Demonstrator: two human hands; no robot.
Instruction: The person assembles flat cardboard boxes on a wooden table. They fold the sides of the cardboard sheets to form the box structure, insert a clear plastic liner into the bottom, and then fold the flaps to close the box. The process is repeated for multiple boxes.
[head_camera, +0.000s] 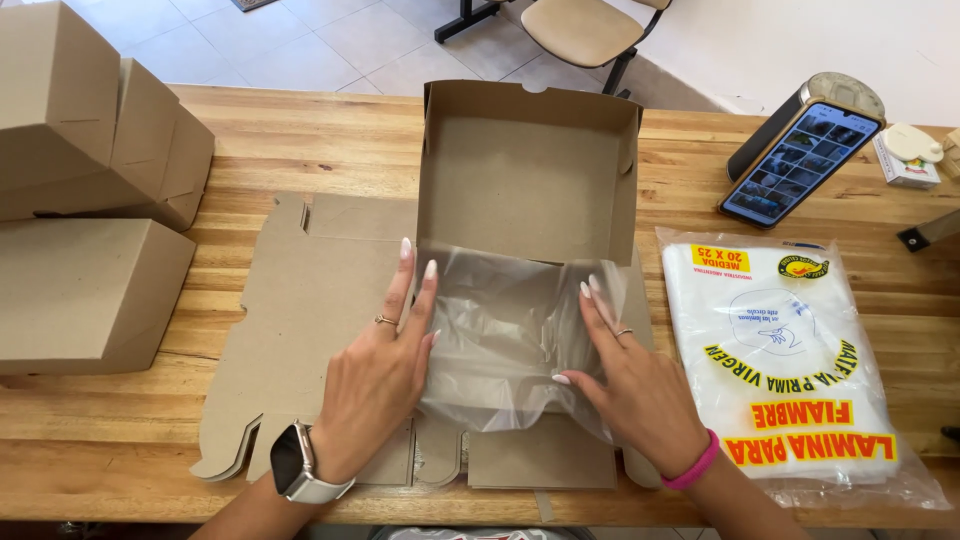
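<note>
Hands work at the middle of a wooden table (300, 130), both pressing a thin clear plastic sheet (505, 335) into an open cardboard box (528, 170). The left hand (385, 375), with a ring and a pale smartwatch (296, 462) on the wrist, lies flat at the sheet's 9 o'clock edge, fingers straight and close together, tips pointing to 12 o'clock; it grips nothing. The right hand (630, 375), with a ring and a pink wristband (692, 465), lies at the sheet's 3 o'clock edge, fingers spread and stretched out over the film, thumb reaching inward on the plastic; it too presses and does not clasp.

The sheet sits crumpled in the box's shallow tray, with the raised lid standing at 12 o'clock from it. Under the box lies a stack of flat unfolded cardboard blanks (300, 300), spreading toward 9 o'clock. At the table's 9 to 10 o'clock stand several closed cardboard boxes (85, 290), piled together. At 3 o'clock from the hands lies a pack of plastic sheets (790, 365) with yellow and red print. At 1 o'clock a phone (800, 165) leans with its screen lit, a small white packet (908, 160) just beside it.
</note>
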